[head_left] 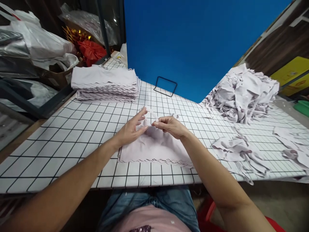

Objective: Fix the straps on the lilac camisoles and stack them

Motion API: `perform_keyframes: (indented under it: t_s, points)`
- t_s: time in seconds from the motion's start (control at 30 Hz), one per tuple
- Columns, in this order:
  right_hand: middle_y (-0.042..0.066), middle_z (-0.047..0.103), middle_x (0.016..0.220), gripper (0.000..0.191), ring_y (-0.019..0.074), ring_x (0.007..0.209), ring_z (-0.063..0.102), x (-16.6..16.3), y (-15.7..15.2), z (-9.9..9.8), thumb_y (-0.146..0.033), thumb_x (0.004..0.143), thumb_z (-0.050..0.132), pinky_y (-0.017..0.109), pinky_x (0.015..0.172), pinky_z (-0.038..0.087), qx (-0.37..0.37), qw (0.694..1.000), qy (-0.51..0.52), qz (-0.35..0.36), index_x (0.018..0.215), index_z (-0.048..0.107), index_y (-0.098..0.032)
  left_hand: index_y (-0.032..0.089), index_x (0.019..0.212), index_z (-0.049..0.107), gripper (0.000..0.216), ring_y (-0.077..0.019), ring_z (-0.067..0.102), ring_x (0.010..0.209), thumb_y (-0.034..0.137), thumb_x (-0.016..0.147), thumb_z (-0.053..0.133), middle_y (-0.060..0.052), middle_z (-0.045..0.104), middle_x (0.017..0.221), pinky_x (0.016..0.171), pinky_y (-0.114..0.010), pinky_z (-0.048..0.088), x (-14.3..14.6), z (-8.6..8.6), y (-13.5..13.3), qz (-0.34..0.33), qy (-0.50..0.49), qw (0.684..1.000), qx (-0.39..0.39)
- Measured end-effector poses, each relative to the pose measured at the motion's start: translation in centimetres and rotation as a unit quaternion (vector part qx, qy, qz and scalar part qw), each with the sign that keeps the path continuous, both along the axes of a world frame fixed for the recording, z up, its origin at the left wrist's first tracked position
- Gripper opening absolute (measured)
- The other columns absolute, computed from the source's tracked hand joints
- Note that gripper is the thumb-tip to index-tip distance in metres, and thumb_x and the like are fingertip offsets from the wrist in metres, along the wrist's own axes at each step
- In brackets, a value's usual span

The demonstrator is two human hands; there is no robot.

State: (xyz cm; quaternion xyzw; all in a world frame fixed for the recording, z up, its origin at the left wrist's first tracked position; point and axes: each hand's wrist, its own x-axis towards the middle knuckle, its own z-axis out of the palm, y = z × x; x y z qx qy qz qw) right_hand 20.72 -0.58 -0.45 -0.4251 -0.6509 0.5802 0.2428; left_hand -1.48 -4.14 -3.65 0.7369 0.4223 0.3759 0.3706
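Two bare hands are over the near middle of the checked surface (79,138). The right hand (171,126) has its grip closed, thumb to finger, on a thin pale strip (156,119). The left hand (132,129) has its grip open, with fingers spread. Below them lies the pale cloth piece (154,149). One cloth stack (105,83) stands far left, one scrap heap (243,91) far right.

The fabric piece (154,146) is pale pinkish lilac, the worktop (60,135) white with a black grid, the board (188,45) plain blue, the wire frame (167,80) black.
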Motion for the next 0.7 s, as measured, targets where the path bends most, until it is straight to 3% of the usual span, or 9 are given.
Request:
perform_keyframes:
  t_s: [0.07, 0.13, 0.27, 0.37, 0.53, 0.6, 0.7]
  points:
    - [-0.004, 0.048, 0.062, 0.04, 0.0089, 0.059, 0.038, -1.1, 0.7, -0.4, -0.053, 0.073, 0.075, 0.026, 0.057, 0.031, 0.007, 0.999, 0.009, -0.03, 0.063, 0.058, -0.018, 0.033, 0.155, 0.019, 0.075, -0.027, 0.046, 0.134, 0.035, 0.091, 0.057, -0.009, 0.035, 0.157, 0.103, -0.047, 0.047, 0.2, -0.1, 0.1, 0.034, -0.01, 0.999, 0.0]
    - [-0.004, 0.047, 0.062, 0.04, 0.009, 0.059, 0.038, -2.0, 1.3, -0.8, -0.052, 0.073, 0.075, 0.026, 0.057, 0.031, 0.016, 0.998, 0.021, -0.049, 0.062, 0.056, -0.018, 0.029, 0.15, 0.033, 0.068, -0.0256, 0.054, 0.124, 0.034, 0.088, 0.061, -0.01, 0.045, 0.149, 0.095, -0.043, 0.051, 0.3, -0.1, 0.1, 0.074, -0.019, 0.997, 0.001]
    - [-0.003, 0.048, 0.064, 0.038, 0.0092, 0.06, 0.039, -3.3, 1.9, -1.5, -0.049, 0.073, 0.076, 0.026, 0.057, 0.032, 0.028, 0.996, 0.051, -0.062, 0.063, 0.055, -0.019, 0.019, 0.108, 0.067, 0.031, -0.0202, 0.064, 0.098, 0.035, 0.082, 0.068, -0.008, 0.068, 0.113, 0.084, -0.035, 0.052, 0.5, 0.1, 0.2, 0.107, -0.038, 0.993, -0.018]
    - [-0.003, 0.049, 0.064, 0.038, 0.0091, 0.059, 0.039, -4.0, 1.9, -1.9, -0.048, 0.073, 0.076, 0.026, 0.056, 0.032, 0.033, 0.995, 0.066, -0.066, 0.062, 0.054, -0.018, 0.017, 0.088, 0.072, 0.018, -0.0178, 0.064, 0.086, 0.033, 0.082, 0.065, -0.005, 0.072, 0.093, 0.078, -0.032, 0.05, 0.6, 0.2, 0.5, 0.105, -0.049, 0.992, -0.043]
    - [-0.004, 0.047, 0.062, 0.039, 0.0095, 0.057, 0.038, -4.2, 1.7, -2.4, -0.05, 0.077, 0.071, 0.026, 0.054, 0.032, 0.048, 0.996, 0.047, -0.06, 0.065, 0.051, -0.019, 0.017, 0.079, 0.071, 0.015, -0.0166, 0.064, 0.081, 0.027, 0.083, 0.06, -0.003, 0.071, 0.084, 0.074, -0.029, 0.049, 0.4, 0.2, 0.7, 0.099, -0.051, 0.994, -0.022]
    - [-0.001, 0.052, 0.067, 0.034, 0.0115, 0.061, 0.043, -3.8, 1.7, -2.3, -0.049, 0.081, 0.067, 0.027, 0.057, 0.036, 0.095, 0.992, 0.006, -0.083, 0.07, 0.054, -0.019, 0.017, 0.078, 0.069, 0.014, -0.0162, 0.064, 0.081, 0.025, 0.083, 0.059, -0.003, 0.07, 0.083, 0.074, -0.028, 0.05, 0.3, 0.2, 0.8, 0.108, -0.036, 0.993, -0.005]
    - [0.007, 0.062, 0.097, 0.022, 0.0196, 0.088, 0.054, -3.3, 1.4, -1.6, -0.041, 0.087, 0.063, 0.035, 0.075, 0.044, 0.282, 0.945, -0.066, -0.152, 0.092, 0.061, -0.02, 0.017, 0.075, 0.066, 0.013, -0.016, 0.062, 0.077, 0.024, 0.082, 0.058, -0.003, 0.068, 0.08, 0.07, -0.028, 0.05, 0.3, 0.3, 0.8, 0.126, 0.005, 0.992, 0.016]
